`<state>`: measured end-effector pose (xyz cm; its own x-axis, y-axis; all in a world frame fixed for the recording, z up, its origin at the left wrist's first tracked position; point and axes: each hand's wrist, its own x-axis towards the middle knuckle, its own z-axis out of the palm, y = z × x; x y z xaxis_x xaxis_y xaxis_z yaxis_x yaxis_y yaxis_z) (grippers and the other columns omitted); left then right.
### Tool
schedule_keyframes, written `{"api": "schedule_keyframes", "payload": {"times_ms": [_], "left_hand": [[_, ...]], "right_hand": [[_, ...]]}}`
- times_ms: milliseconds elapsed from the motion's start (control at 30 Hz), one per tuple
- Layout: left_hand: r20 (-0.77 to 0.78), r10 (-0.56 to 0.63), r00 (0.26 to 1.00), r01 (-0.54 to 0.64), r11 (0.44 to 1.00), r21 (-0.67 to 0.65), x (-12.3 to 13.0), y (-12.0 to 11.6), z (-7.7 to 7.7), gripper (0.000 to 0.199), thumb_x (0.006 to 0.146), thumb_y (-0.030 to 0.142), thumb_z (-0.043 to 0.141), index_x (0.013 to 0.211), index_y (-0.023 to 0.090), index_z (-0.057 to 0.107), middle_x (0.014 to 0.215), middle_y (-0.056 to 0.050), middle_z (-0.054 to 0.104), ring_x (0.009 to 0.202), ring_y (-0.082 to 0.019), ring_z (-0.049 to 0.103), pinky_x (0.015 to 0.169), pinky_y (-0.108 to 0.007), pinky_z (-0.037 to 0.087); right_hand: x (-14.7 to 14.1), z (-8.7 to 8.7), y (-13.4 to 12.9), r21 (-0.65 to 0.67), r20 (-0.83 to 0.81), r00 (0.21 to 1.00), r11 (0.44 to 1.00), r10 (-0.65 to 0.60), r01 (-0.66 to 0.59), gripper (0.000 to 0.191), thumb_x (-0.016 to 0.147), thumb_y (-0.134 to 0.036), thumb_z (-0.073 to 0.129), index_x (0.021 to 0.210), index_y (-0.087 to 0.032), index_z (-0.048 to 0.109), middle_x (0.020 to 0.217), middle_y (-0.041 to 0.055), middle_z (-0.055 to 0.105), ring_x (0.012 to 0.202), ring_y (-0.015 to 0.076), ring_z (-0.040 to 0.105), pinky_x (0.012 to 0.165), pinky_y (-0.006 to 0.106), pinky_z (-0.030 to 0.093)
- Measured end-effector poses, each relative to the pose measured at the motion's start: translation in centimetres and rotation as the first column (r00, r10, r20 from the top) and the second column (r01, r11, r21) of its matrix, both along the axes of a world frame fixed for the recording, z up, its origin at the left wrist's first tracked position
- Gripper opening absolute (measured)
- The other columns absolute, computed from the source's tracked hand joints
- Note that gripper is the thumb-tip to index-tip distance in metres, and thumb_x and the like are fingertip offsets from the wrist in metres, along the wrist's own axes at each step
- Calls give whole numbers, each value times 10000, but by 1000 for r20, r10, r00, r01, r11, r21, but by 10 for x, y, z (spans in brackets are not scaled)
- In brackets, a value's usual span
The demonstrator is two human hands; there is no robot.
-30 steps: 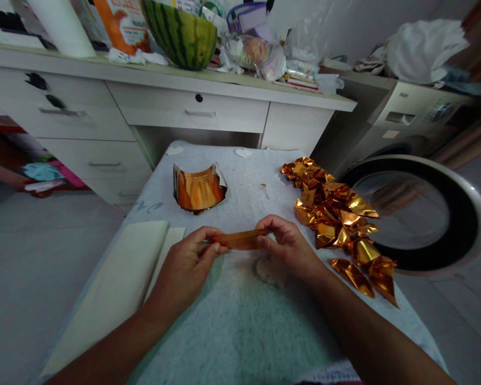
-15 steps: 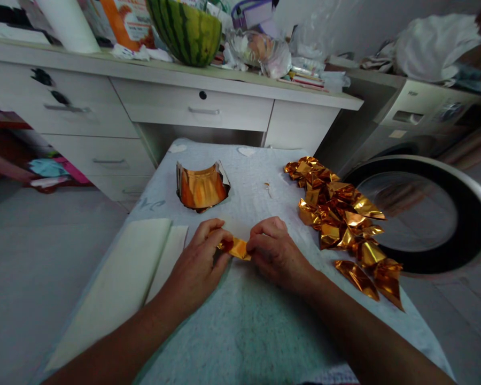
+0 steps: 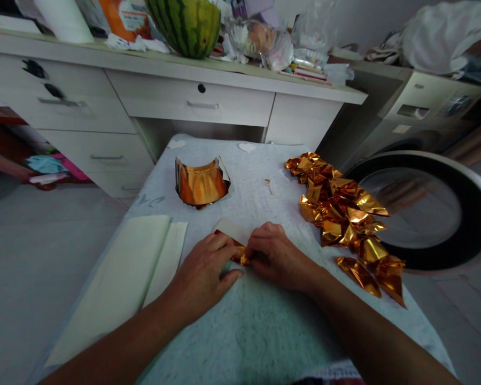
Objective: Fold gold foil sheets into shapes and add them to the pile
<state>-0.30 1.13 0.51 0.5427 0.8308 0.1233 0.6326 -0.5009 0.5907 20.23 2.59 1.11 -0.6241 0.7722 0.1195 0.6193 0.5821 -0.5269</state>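
A small piece of gold foil paper [image 3: 241, 258], partly folded, lies on the cloth between my two hands. Its pale backing [image 3: 230, 229] shows behind my fingertips. My left hand [image 3: 208, 267] keeps its curled fingers on the left part of the paper, with the thumb lower down near the cloth. At the right end, my right hand [image 3: 278, 256] pinches the paper between thumb and fingers. Beyond them stands a curved stack of gold foil sheets [image 3: 202, 184]. Folded gold foil pieces [image 3: 336, 206] are heaped to the right.
A light cloth [image 3: 248, 331] covers the table. White folded paper [image 3: 116, 267] lies along its left side. Behind are a drawer counter [image 3: 168, 104] bearing a cut watermelon [image 3: 184, 27], and a washing machine with its round door [image 3: 476, 214] open at the right.
The gold strip held between my hands is now lower and more hidden under my fingers, and its pale backing has come into view. My left thumb has moved away from the fingers.
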Motion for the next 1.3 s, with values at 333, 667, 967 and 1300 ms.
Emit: {"api": "schedule_keyframes", "payload": {"times_ms": [333, 667, 967, 1300], "left_hand": [[8, 62, 998, -62, 998, 2, 6, 5, -8, 91, 884, 165, 584, 820, 199, 639, 889, -27, 607, 899, -207, 558, 820, -387, 469], [-41, 150, 988, -148, 988, 41, 11, -1, -7, 168, 918, 196, 508, 794, 179, 621, 913, -52, 542, 879, -216, 530, 793, -404, 491], [-101, 207, 973, -201, 977, 67, 13, 0, -8, 138, 897, 198, 545, 792, 172, 632, 918, -70, 537, 900, -243, 523, 827, -445, 489], [-123, 222, 967, -215, 974, 67, 15, 0, -6, 160, 895, 185, 523, 775, 166, 628, 909, -80, 541, 886, -242, 517, 793, -421, 483]], "right_hand": [[4, -3, 4, -92, -1, 995, 990, -104, 104, 41, 840, -163, 674, 861, -197, 683, 957, 42, 603, 962, 219, 460, 835, 375, 312], [0, -4, 4, -134, 10, 975, 965, -224, 223, 61, 831, -175, 694, 774, -189, 680, 923, 40, 587, 939, 215, 455, 839, 393, 313], [-6, -13, 2, -85, 12, 953, 950, -302, 302, 108, 839, -185, 672, 734, -173, 649, 941, 49, 582, 929, 215, 440, 825, 389, 324], [-11, -10, 1, -103, 22, 928, 922, -372, 372, 115, 799, -185, 713, 700, -171, 654, 944, 52, 577, 939, 219, 447, 844, 399, 331]]}}
